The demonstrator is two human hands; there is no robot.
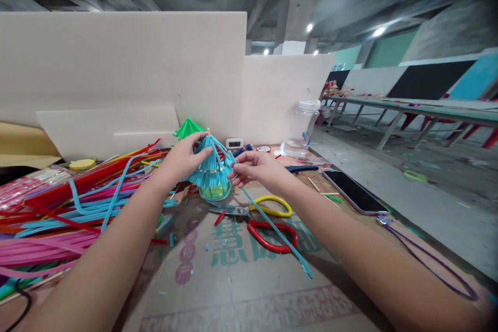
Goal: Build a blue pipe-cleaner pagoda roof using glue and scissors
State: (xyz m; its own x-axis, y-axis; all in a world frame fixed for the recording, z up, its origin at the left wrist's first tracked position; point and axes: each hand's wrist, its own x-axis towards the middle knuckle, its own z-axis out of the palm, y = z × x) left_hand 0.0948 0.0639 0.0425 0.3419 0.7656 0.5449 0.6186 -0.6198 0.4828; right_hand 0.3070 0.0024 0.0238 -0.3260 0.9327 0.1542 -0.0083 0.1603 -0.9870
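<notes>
A light blue umbrella-shaped craft (213,172), built of fuzzy stems around a wooden stick, stands over a yellow-green round piece (215,191). My left hand (185,158) is closed on its upper left side, thumb across the front. At the craft's right side, my right hand (257,168) pinches a blue pipe cleaner (278,232), whose long free end slants down to the right over the scissors. Those scissors (238,211), with one yellow and one red handle loop, lie spread on the cardboard below. Behind my left hand is a green cone-shaped piece (189,127).
Bundles of coloured pipe cleaners (50,244) heap up on the left. A phone (354,191) with a strap lies on the right. A clear plastic jar (303,127) and a small digital clock (234,143) stand at the back, before a white board (120,62).
</notes>
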